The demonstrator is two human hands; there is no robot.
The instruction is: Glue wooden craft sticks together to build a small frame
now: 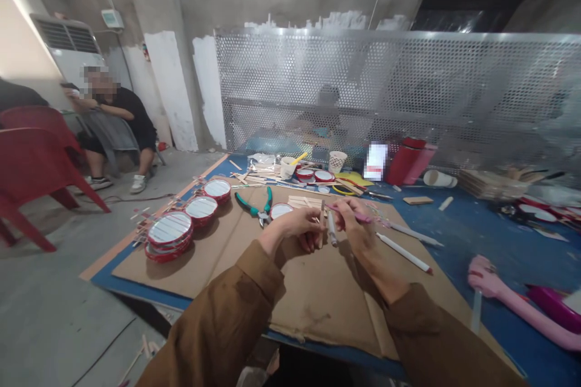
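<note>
Over the cardboard sheet [318, 302], my left hand [299, 227] pinches a thin flat wooden stick [322, 224] upright. Close beside it, my right hand [356, 230] is closed on a pink pen-like tool [361, 216], its end pointing toward the stick. Between the hands shows a white marker [333, 233]; whether it lies on the sheet or is held I cannot tell. Another white marker [406, 254] with a red end lies right of my right hand. Teal-handled pliers [264, 214] rest left of my left hand, next to a small red-rimmed disc [281, 210].
Round red-rimmed pieces with sticks [170, 230] stand at the sheet's left side. Paper cups [337, 161], loose sticks, a lit phone [376, 160] and a red bottle [406, 160] line the back. A pink tool [508, 296] lies right. A person [127, 109] sits far left.
</note>
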